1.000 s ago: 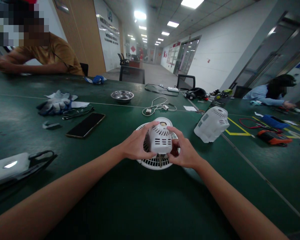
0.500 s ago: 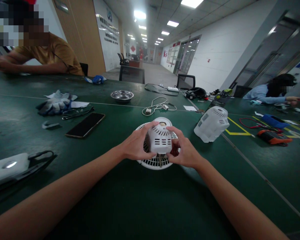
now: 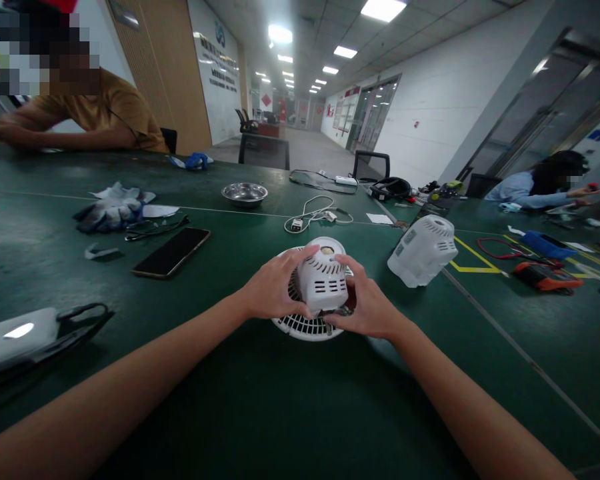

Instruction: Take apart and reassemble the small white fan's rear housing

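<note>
A white vented housing [image 3: 325, 283] stands over a round white fan grille [image 3: 307, 330] on the dark green table [image 3: 290, 413]. My left hand [image 3: 277, 283] grips the housing's left side, thumb low at the front and fingers near the top. From the right, my right hand [image 3: 373, 303] holds the same housing, its thumb by the lower front edge. The underside of the housing and most of the grille's middle are hidden. A second white vented housing [image 3: 424, 250] rests tilted to the right of my hands.
Left lie a phone [image 3: 173, 252], gloves [image 3: 113, 208] and a white device [image 3: 17, 340]. Beyond my hands are a metal bowl [image 3: 245, 193] and a white cable [image 3: 305, 217]. An orange multimeter [image 3: 547, 275] is at right. Two people sit at the table's far sides.
The housing in my hands has turned and tilted slightly, its slotted front shifting a little right. At the far right, a person's hand has risen with a small red thing.
</note>
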`<state>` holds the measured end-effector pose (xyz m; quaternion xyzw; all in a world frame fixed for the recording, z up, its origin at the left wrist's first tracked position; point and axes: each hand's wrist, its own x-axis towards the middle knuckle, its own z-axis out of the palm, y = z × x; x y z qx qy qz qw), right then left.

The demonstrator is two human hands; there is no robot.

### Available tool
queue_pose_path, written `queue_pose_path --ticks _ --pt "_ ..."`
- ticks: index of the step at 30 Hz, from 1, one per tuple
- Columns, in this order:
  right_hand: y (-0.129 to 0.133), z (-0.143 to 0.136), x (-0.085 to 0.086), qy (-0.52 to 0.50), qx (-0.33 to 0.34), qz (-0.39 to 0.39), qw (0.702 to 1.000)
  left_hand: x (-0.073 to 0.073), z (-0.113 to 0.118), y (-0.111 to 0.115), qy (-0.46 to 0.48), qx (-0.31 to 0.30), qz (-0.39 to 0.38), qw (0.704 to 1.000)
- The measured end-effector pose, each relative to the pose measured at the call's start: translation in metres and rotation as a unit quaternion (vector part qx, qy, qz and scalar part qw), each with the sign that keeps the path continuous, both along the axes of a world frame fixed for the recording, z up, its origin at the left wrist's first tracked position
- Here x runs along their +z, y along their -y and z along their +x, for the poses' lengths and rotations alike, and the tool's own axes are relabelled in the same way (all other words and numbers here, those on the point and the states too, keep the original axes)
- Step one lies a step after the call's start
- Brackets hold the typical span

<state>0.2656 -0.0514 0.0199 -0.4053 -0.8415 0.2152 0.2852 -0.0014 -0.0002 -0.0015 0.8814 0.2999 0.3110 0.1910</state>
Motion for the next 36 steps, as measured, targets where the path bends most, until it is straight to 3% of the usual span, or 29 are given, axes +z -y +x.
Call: queue_pose_path --ticks 6,10,12,15,19,24,27,31,33,36 --pt "-0.018 0.031 -0.008 0.022 -0.061 0.058 0.996 -0.008 -0.005 -0.006 0.034 0.054 -0.007 0.998" --pt "-0.023 0.051 -0.003 0.018 -0.068 0.062 0.996 -0.015 -0.015 -0.017 0.092 0.177 -0.06 0.978" --pt "-0.021 0.052 -0.002 -0.008 -0.058 0.067 0.996 -0.018 -0.018 -0.021 0.084 0.207 -0.102 0.969" --pt "-0.015 0.042 -0.004 -0.027 -0.049 0.074 0.996 -0.018 -0.019 -0.024 0.066 0.197 -0.136 0.969" --pt "-0.012 0.023 -0.009 -0.005 -0.103 0.076 0.992 -0.018 -0.02 -0.023 0.081 0.188 -0.131 0.97" --pt "-0.01 0.013 -0.01 -0.108 -0.155 0.0 0.982 -0.028 -0.023 -0.024 0.21 0.147 -0.157 0.954" --pt "-0.008 0.01 -0.007 -0.268 -0.174 -0.07 0.945 -0.03 -0.023 -0.025 0.328 0.099 -0.116 0.932" --pt "-0.006 0.003 -0.009 -0.472 -0.167 -0.21 0.84 -0.028 -0.019 -0.023 0.341 0.098 -0.052 0.933" --pt "-0.006 -0.001 -0.013 -0.495 -0.127 -0.288 0.81 -0.028 -0.015 -0.022 0.326 0.09 -0.093 0.936" --pt "-0.008 -0.004 -0.022 -0.493 -0.076 -0.343 0.796 -0.027 -0.01 -0.019 0.327 0.083 -0.176 0.925"
